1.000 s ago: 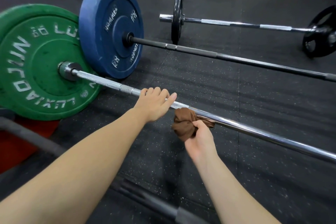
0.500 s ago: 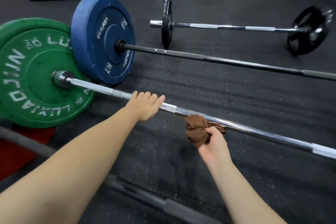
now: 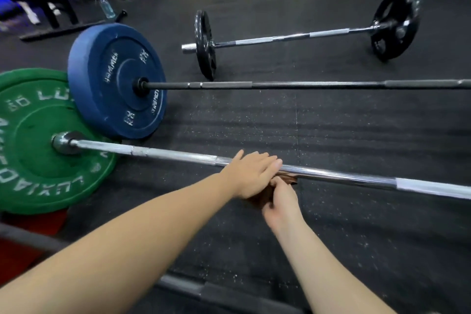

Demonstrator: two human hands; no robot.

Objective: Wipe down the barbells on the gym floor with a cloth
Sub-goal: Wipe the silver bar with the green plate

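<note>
A chrome barbell (image 3: 344, 176) with a green plate (image 3: 38, 160) lies across the floor nearest me. My left hand (image 3: 251, 176) lies on top of this bar with fingers straight, covering most of a brown cloth (image 3: 288, 178). My right hand (image 3: 280, 202) grips the cloth just below the bar, right under the left hand. Behind lies a black barbell (image 3: 305, 85) with a blue plate (image 3: 114, 79). Farther back rests a short chrome barbell (image 3: 293, 38) with black plates (image 3: 205, 44).
Another dark bar (image 3: 198, 288) crosses the floor close to me, under my forearms. A red mat (image 3: 35, 224) shows beneath the green plate. A water bottle (image 3: 106, 7) and rack frames (image 3: 56, 13) stand at the back left on black rubber flooring (image 3: 356, 250).
My left hand slid right along the chrome bar and now lies over the cloth. My right hand with the cloth stays under the bar. The view tilted up and shifted.
</note>
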